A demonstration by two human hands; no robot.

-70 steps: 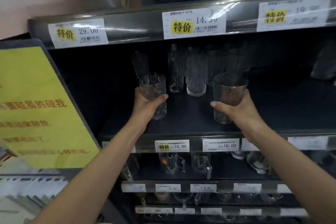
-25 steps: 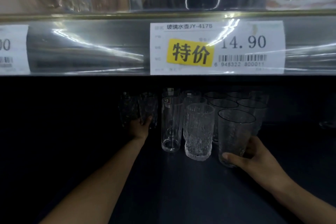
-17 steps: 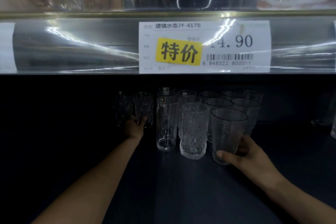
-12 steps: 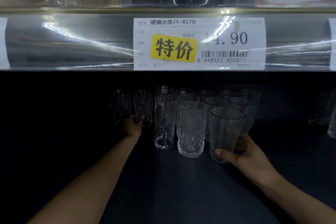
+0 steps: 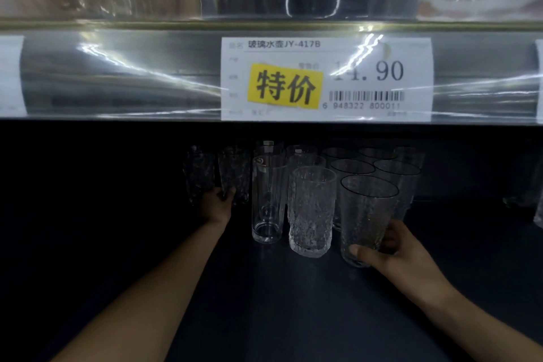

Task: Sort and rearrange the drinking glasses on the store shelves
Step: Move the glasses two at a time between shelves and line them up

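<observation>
1. Your right hand [image 5: 393, 256] is wrapping around the base of a dimpled glass tumbler [image 5: 367, 214], thumb in front, fingers behind; it is standing at the front right of the cluster on the dark matte shelf [image 5: 279, 303].
2. Your left hand [image 5: 217, 204] is reaching deep into the shadow, closing on the bottom of a knobbly textured glass [image 5: 235, 173] at the back left.
3. Between your hands, a smooth, straight-sided clear glass [image 5: 269, 200] and a bark-textured glass [image 5: 311, 211] are standing upright, just beside each other.
4. A glossy price label [image 5: 326, 79] with a yellow sticker is reflecting light on the shelf edge above.
</observation>
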